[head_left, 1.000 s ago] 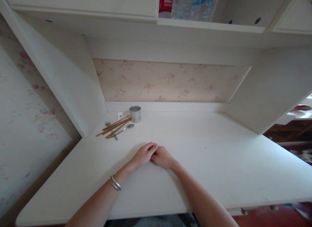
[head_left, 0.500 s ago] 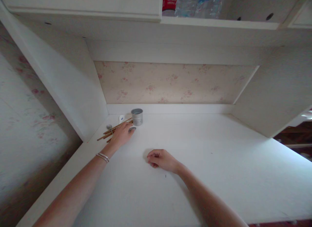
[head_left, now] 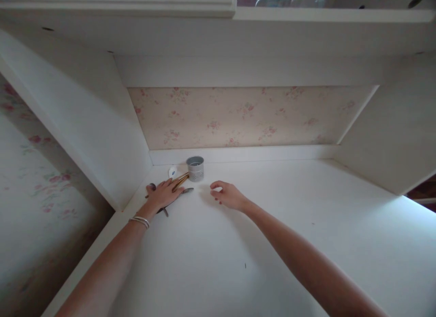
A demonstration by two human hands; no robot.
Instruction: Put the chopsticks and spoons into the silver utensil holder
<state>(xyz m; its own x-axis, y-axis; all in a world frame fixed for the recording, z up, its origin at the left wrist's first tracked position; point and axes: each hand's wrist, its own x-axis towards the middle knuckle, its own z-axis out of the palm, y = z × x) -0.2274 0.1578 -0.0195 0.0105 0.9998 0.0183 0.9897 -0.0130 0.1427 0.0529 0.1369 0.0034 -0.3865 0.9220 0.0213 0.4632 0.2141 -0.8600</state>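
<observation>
My left hand lies flat, fingers spread, over a bunch of chopsticks and metal spoons on the white desk. One spoon pokes out to the right of the thumb; another dark, rounded metal end shows by the little finger. Most of the bunch is hidden under the palm. Just behind it stands a grey metal holder, upright, with small holes in its wall. To the right of this holder is my right hand, above the desk with loosely curled fingers apart and nothing in them.
A small white piece with a blue mark is left of the holder. White side panels and a floral-papered back wall enclose the desk. An overhead shelf holds wrapped bottles. A tiny dark speck is on the desk.
My right hand has moved forward toward the holder and its fingers have loosened. My left hand has spread wider over the chopsticks and spoons, which have shifted. The view has tilted down slightly.
</observation>
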